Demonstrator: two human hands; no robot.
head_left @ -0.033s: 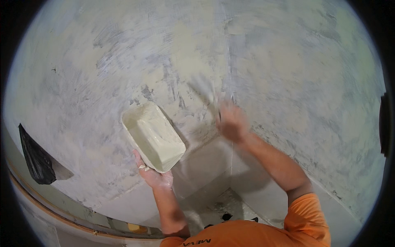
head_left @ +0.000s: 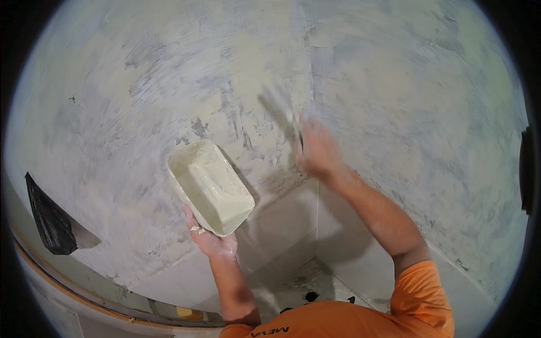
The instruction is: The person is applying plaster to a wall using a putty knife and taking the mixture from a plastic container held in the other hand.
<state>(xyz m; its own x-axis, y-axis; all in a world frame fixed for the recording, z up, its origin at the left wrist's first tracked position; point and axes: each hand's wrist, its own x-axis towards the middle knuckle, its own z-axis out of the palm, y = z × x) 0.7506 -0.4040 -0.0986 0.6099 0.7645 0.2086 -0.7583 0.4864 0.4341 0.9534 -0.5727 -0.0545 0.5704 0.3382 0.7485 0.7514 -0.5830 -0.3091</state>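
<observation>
My left hand (head_left: 215, 241), smeared with white filler, is closed around the lower end of a white rectangular tub (head_left: 243, 218). Pale, creamy filler (head_left: 217, 180) coats the tub's inside, thickest towards its lower right. Close to the wall corner, my right hand (head_left: 320, 147) is closed on a putty knife (head_left: 283, 117). The knife is smeared by motion, its blade pointing up and left over the left wall (head_left: 186, 73). I cannot tell whether the blade touches the wall. Both walls carry patchy grey and cream filler.
The inner corner (head_left: 310, 73) runs upright between the left wall and the right wall (head_left: 406, 101). Pale smooth panels (head_left: 282, 217) cover the lower walls. A black plastic bag (head_left: 49, 219) hangs at the left. A curved-looking ledge (head_left: 73, 290) runs along the lower left.
My right hand has moved slightly upward beside the corner with the putty knife. The left hand and the tub have stayed in place.
</observation>
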